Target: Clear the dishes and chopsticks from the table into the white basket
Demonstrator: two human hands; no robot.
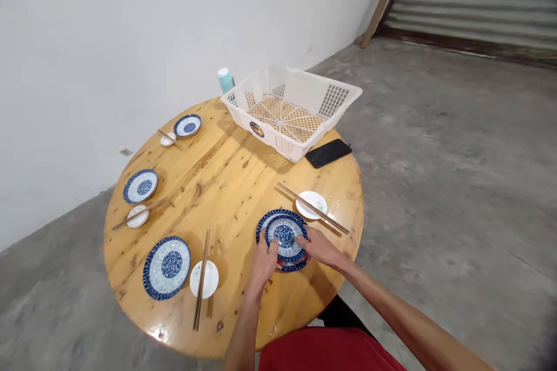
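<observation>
Both hands grip a blue-and-white patterned plate at the table's near right. My left hand is closed on its left rim, with the thumb on top. My right hand pinches the right rim. Beneath it, partly covered, shows a larger plate with a dark blue rim; whether the two touch I cannot tell. Just behind them is a small white dish with a pair of chopsticks laid across it.
Around the round wooden table sit more blue-and-white plates, white dishes and chopsticks. Farther back stand a white plastic basket and a light-blue bottle. A black phone lies beside the basket.
</observation>
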